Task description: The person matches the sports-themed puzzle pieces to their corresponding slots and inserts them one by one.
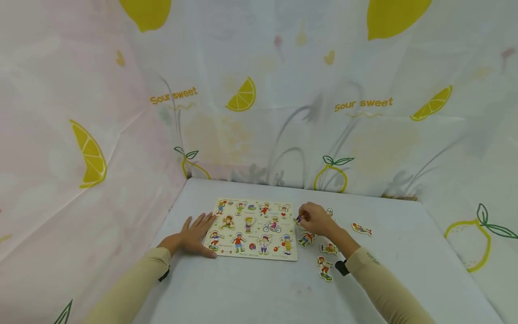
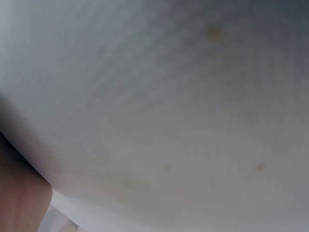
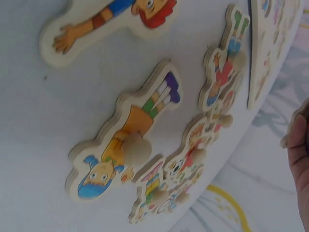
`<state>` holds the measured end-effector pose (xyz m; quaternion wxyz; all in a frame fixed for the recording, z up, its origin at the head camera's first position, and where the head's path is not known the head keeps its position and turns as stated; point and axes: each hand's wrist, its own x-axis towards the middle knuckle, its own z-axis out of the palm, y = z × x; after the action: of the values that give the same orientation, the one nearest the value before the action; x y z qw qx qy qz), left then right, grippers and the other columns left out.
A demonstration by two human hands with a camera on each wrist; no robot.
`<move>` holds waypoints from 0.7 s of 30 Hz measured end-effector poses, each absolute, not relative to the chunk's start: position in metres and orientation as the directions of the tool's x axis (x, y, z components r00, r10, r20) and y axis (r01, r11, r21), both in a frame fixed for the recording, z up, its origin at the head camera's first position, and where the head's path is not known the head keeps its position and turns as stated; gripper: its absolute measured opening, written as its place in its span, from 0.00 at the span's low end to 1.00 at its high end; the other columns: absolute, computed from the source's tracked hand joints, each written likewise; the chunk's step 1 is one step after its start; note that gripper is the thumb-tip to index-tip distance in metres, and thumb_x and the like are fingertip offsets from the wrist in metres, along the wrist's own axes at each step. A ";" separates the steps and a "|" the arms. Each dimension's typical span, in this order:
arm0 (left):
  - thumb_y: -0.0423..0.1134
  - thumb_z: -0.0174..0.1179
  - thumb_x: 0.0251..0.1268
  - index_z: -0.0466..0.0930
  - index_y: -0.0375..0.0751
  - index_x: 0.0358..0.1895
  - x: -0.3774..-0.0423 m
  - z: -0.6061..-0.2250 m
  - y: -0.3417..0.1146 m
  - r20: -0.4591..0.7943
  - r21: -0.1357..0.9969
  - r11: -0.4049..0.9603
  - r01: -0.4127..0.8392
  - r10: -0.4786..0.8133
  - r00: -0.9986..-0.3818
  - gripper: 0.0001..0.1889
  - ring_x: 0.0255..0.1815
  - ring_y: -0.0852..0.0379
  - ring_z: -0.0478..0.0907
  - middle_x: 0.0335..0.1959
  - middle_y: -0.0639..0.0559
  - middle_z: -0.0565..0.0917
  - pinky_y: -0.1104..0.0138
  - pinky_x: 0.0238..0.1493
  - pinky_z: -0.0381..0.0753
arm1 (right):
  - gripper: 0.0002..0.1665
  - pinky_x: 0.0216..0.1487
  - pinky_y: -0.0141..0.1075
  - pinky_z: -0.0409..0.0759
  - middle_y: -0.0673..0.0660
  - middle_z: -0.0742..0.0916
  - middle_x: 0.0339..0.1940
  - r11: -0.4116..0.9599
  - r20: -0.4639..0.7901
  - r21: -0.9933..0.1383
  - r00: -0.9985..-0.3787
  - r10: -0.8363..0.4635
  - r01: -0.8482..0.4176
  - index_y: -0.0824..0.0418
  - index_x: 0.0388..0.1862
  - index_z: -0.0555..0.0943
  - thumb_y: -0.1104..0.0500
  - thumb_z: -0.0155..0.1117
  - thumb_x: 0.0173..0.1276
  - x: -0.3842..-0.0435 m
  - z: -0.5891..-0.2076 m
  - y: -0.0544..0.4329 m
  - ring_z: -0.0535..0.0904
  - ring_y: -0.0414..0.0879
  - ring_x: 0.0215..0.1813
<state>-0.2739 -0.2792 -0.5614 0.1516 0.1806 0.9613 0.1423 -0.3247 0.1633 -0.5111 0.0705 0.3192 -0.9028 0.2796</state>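
A wooden puzzle board (image 1: 255,257) printed with cartoon children at sports lies on the white table. My left hand (image 1: 196,235) rests flat along its left edge, fingers spread. Just off the board's right side, my right hand (image 1: 317,219) pinches a puzzle piece (image 3: 291,126), mostly hidden by the fingers. Knobbed wooden figure pieces lie around that hand: one with skates (image 1: 325,269), another beside the board (image 1: 306,239), and one in a yellow dress (image 3: 126,133) that shows close up in the right wrist view. The left wrist view catches only table and a bit of skin.
A single figure piece (image 1: 361,229) lies apart to the right. In the right wrist view a red-haired piece (image 3: 123,12) is partly cut off, and several pieces crowd together behind the yellow-dressed one. Lemon-printed cloth (image 1: 283,135) stands behind and beside the table (image 1: 243,292).
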 end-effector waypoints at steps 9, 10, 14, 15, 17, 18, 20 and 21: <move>0.81 0.63 0.37 0.37 0.39 0.80 -0.274 -0.566 -0.278 -0.244 0.304 0.903 0.304 0.382 -0.891 0.73 0.82 0.36 0.33 0.82 0.39 0.39 0.33 0.73 0.27 | 0.08 0.31 0.28 0.75 0.47 0.82 0.29 0.562 0.210 -0.495 -0.719 -0.662 -0.662 0.59 0.36 0.86 0.68 0.64 0.60 -0.315 -0.512 0.142 0.72 0.35 0.30; 0.80 0.64 0.37 0.38 0.39 0.80 -0.274 -0.564 -0.277 -0.236 0.316 0.898 0.305 0.386 -0.892 0.73 0.81 0.35 0.34 0.82 0.38 0.40 0.33 0.73 0.27 | 0.08 0.31 0.28 0.75 0.47 0.82 0.29 0.557 0.211 -0.502 -0.719 -0.663 -0.661 0.60 0.36 0.86 0.68 0.64 0.60 -0.316 -0.512 0.140 0.72 0.35 0.30; 0.78 0.65 0.39 0.39 0.37 0.80 -0.272 -0.557 -0.276 -0.228 0.331 0.891 0.310 0.395 -0.890 0.72 0.81 0.33 0.36 0.81 0.36 0.42 0.32 0.72 0.28 | 0.08 0.30 0.28 0.75 0.47 0.82 0.30 0.541 0.206 -0.531 -0.718 -0.664 -0.652 0.61 0.35 0.86 0.69 0.64 0.60 -0.315 -0.516 0.134 0.72 0.34 0.31; 0.78 0.65 0.39 0.39 0.36 0.80 -0.273 -0.557 -0.276 -0.228 0.328 0.892 0.312 0.395 -0.890 0.72 0.81 0.33 0.36 0.81 0.36 0.42 0.32 0.72 0.28 | 0.08 0.30 0.28 0.76 0.48 0.82 0.30 0.536 0.198 -0.544 -0.720 -0.666 -0.645 0.61 0.35 0.87 0.68 0.64 0.60 -0.314 -0.518 0.132 0.72 0.35 0.31; 0.79 0.65 0.38 0.40 0.36 0.80 -0.272 -0.556 -0.277 -0.225 0.327 0.891 0.316 0.398 -0.889 0.72 0.81 0.33 0.36 0.81 0.35 0.42 0.32 0.72 0.28 | 0.07 0.30 0.27 0.75 0.48 0.82 0.30 0.526 0.183 -0.565 -0.718 -0.672 -0.636 0.60 0.34 0.86 0.68 0.64 0.59 -0.310 -0.521 0.128 0.72 0.34 0.30; 0.78 0.66 0.38 0.40 0.36 0.80 -0.272 -0.556 -0.277 -0.222 0.335 0.887 0.317 0.402 -0.888 0.72 0.81 0.32 0.36 0.81 0.35 0.42 0.32 0.72 0.28 | 0.07 0.29 0.27 0.75 0.47 0.82 0.29 0.521 0.175 -0.570 -0.714 -0.678 -0.635 0.59 0.34 0.86 0.68 0.64 0.59 -0.308 -0.523 0.125 0.72 0.34 0.30; 0.79 0.65 0.37 0.39 0.37 0.80 -0.273 -0.559 -0.279 -0.220 0.337 0.886 0.318 0.402 -0.889 0.73 0.81 0.33 0.35 0.81 0.36 0.41 0.32 0.72 0.27 | 0.07 0.29 0.27 0.75 0.47 0.82 0.28 0.508 0.159 -0.585 -0.703 -0.693 -0.632 0.60 0.34 0.86 0.68 0.64 0.59 -0.304 -0.527 0.120 0.72 0.33 0.29; 0.80 0.65 0.37 0.38 0.38 0.80 -0.273 -0.560 -0.279 -0.223 0.339 0.886 0.316 0.402 -0.888 0.73 0.81 0.34 0.34 0.82 0.37 0.40 0.33 0.72 0.26 | 0.07 0.28 0.27 0.75 0.48 0.82 0.28 0.499 0.152 -0.592 -0.696 -0.702 -0.633 0.60 0.34 0.86 0.68 0.64 0.59 -0.302 -0.530 0.117 0.72 0.33 0.28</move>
<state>-0.2732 -0.2793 -0.5598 0.1449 0.1869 0.9602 0.1484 -0.3022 0.1170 -0.5297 -0.0544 0.3862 -0.8641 0.3183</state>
